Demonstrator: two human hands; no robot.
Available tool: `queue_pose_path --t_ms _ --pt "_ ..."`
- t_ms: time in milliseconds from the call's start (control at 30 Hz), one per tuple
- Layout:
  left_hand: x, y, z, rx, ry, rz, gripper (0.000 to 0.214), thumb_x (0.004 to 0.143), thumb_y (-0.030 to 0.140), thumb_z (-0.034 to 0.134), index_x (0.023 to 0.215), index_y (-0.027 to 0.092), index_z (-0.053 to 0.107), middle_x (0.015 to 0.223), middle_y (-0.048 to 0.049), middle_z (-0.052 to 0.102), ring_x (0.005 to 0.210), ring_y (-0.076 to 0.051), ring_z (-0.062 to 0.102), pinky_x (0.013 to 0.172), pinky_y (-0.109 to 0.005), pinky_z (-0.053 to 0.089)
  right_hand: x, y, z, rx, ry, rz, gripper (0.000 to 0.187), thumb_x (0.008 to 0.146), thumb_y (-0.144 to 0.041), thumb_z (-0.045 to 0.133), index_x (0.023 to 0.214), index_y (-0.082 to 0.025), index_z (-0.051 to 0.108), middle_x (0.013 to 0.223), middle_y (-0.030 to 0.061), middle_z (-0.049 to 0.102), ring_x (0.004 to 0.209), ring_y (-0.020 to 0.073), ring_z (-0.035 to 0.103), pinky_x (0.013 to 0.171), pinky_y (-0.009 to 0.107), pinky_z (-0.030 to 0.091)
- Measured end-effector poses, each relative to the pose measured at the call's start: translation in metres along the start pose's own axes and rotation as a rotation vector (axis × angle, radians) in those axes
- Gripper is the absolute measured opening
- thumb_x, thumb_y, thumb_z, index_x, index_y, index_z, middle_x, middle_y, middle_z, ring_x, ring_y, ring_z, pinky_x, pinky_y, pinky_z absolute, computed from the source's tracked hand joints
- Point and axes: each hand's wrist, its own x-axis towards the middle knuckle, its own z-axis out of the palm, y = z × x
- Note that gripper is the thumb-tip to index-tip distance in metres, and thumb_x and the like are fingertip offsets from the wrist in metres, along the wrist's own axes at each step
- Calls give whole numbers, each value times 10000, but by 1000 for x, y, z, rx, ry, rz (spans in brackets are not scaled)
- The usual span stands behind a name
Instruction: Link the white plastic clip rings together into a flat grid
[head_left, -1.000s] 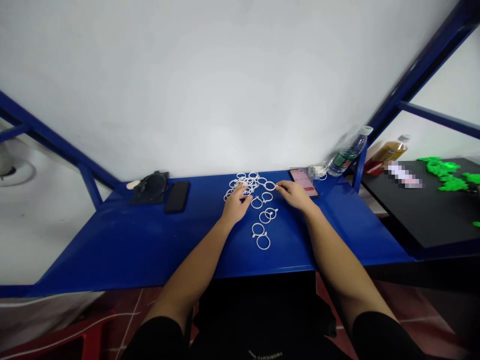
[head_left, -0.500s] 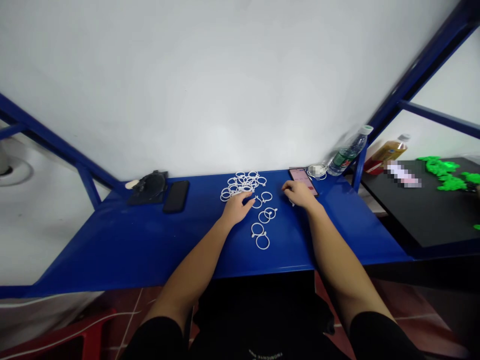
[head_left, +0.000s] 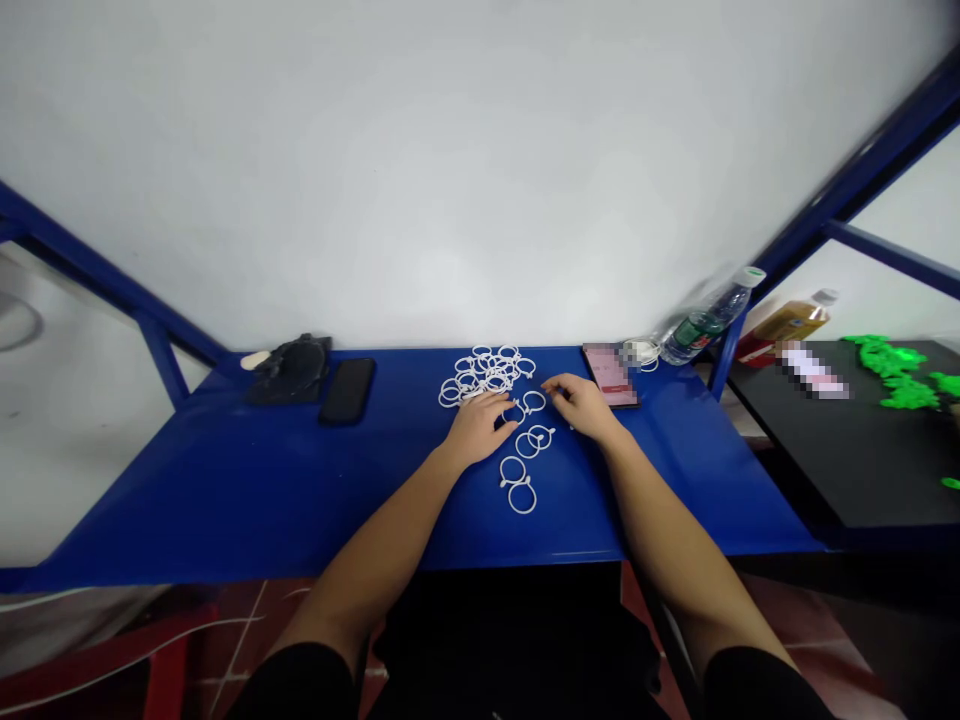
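Far left of blue table (head_left: 225,480): corner cut off by the frame. Against the wall, dark pouch (head_left: 289,368), make hard to read, with a pale scrap at its left end too small to identify. Just beside it, black phone (head_left: 346,390), lying flat. Wide bare blue surface from there to the front edge, free up to the left forearm.

Centre, toward the wall: heap of white rings (head_left: 484,368), overlapping, count not readable. Left hand (head_left: 478,428) laid palm down at the near edge of the heap, fingertips on or over the rings; grasp not decidable, fingers covering whatever lies beneath.

Between the two hands and nearer the front edge: loose rings (head_left: 521,482), some touching in pairs, short of the rim.

Right hand (head_left: 583,410) palm down, fingers curled toward a single ring (head_left: 534,401) just beside them; contact and grasp not decidable at this size.

Behind the right hand: pink-screened phone (head_left: 611,372), screen blurred. Clear bottle (head_left: 705,322) leaning at the table's right rear corner. Narrow bare strip right of the forearm to the table edge.

Far right: black table (head_left: 840,450), amber bottle (head_left: 787,322) partly behind a blurred patch, green pieces (head_left: 896,362) cut off by the frame
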Motion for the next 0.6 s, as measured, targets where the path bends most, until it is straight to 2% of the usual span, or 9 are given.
queue_pose_path --t_ms 67,133,267,367,467,600 --pt "-1 2 -1 17 -22 -8 317 917 343 746 1221 252 748 1352 -91 713 1325 -311 611 1155 -547 444 -1 0 1 -61 -96 -44 291 866 -96 577 1065 -222 748 1085 72 765 989 232 705 902 357 537" --pt "-1 4 -1 35 -49 -25 329 932 351 729 1245 253 738 1372 -87 702 1334 -302 602 1160 -539 437 -1 1 4 -113 -151 -37 320 849 -73 593 1091 -216 746 1089 77 750 993 230 693 915 356 530" --pt "-1 7 -3 99 -80 -68 367 974 362 667 1322 251 703 1447 -84 653 1395 -299 552 1173 -534 426 -1 -1 7 -71 -157 4 304 863 -84 613 1122 -188 733 985 59 723 887 197 676 854 326 534" --pt "-1 7 -3 132 -77 -80 376 999 349 621 1354 242 686 1464 -91 638 1410 -304 536 1169 -534 434 -2 -8 6 -8 -168 -25 331 889 -67 593 1164 -197 721 1006 53 720 896 185 679 859 315 541" --pt "-1 5 -2 146 -60 -84 393 999 349 619 1366 222 678 1468 -107 633 1409 -316 535 1169 -541 436 -4 -16 1 -102 -177 -42 343 930 -78 577 1205 -228 715 1131 73 711 1010 208 685 915 333 540" --pt "-1 3 -1 139 -48 -85 350 1017 335 588 1326 220 704 1448 -104 650 1401 -310 542 1167 -544 438 -6 -15 -9 -258 -181 69 331 962 -133 595 1257 -239 703 1203 96 687 1043 240 690 888 341 552"
